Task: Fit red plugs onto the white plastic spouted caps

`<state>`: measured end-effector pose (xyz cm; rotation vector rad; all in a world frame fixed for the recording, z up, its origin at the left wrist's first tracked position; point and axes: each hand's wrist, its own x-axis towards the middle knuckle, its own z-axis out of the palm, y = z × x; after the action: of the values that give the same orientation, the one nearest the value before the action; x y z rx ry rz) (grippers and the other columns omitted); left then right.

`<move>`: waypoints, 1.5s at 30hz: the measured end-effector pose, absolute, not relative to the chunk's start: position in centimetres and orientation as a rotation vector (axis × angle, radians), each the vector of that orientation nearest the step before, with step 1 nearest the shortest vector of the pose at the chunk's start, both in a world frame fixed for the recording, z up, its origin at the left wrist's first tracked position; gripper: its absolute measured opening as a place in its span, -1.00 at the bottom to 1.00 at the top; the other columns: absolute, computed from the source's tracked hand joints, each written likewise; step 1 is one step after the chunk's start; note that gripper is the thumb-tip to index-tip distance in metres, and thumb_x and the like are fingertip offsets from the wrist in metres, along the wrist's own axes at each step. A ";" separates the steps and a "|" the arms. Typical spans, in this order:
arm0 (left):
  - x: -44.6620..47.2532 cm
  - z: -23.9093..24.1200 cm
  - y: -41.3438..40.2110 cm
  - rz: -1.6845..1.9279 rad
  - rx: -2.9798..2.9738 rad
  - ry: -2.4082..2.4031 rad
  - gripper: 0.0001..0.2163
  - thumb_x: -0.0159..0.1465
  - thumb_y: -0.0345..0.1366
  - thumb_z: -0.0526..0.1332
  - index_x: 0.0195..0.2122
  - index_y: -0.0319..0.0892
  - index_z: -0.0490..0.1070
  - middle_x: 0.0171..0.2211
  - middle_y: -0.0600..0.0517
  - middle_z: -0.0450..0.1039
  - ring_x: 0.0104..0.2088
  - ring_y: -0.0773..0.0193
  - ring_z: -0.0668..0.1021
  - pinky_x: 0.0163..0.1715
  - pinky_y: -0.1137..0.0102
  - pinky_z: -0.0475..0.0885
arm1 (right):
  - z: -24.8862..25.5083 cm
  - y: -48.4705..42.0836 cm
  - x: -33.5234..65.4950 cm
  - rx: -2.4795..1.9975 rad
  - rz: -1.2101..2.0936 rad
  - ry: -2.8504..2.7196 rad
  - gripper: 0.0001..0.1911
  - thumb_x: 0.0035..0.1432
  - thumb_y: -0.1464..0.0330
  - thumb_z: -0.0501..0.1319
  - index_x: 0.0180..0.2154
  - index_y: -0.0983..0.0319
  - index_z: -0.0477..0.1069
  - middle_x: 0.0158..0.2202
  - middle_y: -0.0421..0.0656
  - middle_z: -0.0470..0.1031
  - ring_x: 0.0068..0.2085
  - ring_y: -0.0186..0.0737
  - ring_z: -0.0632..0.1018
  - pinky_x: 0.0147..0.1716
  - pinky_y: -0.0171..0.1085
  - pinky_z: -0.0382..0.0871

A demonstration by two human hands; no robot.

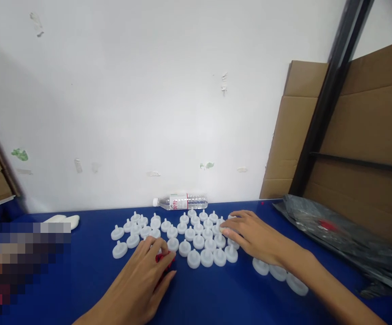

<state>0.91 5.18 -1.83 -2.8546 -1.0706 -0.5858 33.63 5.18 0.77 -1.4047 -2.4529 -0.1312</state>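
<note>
My left hand [145,275] is curled, its fingers closed around small red parts [164,261] that show between thumb and fingers; their exact shape is mostly covered. It rests at the front edge of a group of translucent white nozzle caps [193,258], which stand spout up on the blue table [202,298]. At the right side of this group my right hand [246,230] reaches over the caps, fingers stretched and thumb apart, fingertips touching among them. Some caps are hidden beneath it. Under my right forearm lies a short row of more caps [278,272].
A clear water bottle [185,201] lies on its side against the wall. White rounded objects [72,221] sit at the left, by a blurred-out area. Grey plastic bags [338,239] lie at the right, in front of cardboard [368,131] and a dark metal post [320,108].
</note>
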 end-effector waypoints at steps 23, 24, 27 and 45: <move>1.7 -2.6 5.2 -0.751 -2.911 -0.897 -0.84 0.44 -0.44 0.06 -0.16 -0.12 0.42 -0.18 -0.02 0.46 -0.13 0.14 0.46 -0.10 0.22 0.47 | 0.6 3.7 29.1 -1.024 -0.389 -2.270 -0.54 0.44 0.35 0.12 0.31 0.15 0.20 0.13 0.02 0.51 0.05 -0.06 0.60 -0.01 -0.04 0.55; 1.6 -2.4 5.1 -0.788 -2.933 -0.911 -0.84 0.44 -0.43 0.06 -0.15 -0.11 0.41 -0.18 -0.02 0.47 -0.13 0.14 0.47 -0.10 0.22 0.47 | 0.7 3.4 28.8 -1.031 -0.338 -2.281 -0.52 0.45 0.36 0.09 0.33 0.13 0.15 0.15 0.02 0.48 0.06 -0.08 0.59 -0.02 -0.07 0.56; 1.5 -1.9 4.8 -0.927 -2.959 -0.940 -0.86 0.45 -0.42 0.06 -0.11 -0.10 0.38 -0.17 0.00 0.48 -0.10 0.17 0.51 -0.07 0.24 0.46 | 0.8 2.7 28.1 -1.029 -0.184 -2.319 -0.47 0.45 0.42 0.06 0.36 0.07 0.06 0.19 -0.03 0.40 0.11 -0.13 0.53 0.05 -0.10 0.52; 1.4 -2.1 4.7 -1.181 -2.835 -0.555 -0.61 0.40 -0.59 0.15 0.18 -0.08 0.33 -0.14 -0.02 0.52 -0.18 0.25 0.49 -0.19 0.30 0.41 | 0.0 1.7 26.2 -0.759 -0.300 -2.420 -0.52 0.42 0.44 0.13 0.30 0.24 0.14 0.00 -0.08 0.53 -0.03 -0.17 0.50 -0.01 -0.20 0.45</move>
<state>1.38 4.67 -2.08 -2.8351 -0.5549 -1.1812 26.24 1.72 -0.03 -0.7587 -2.4198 -0.3000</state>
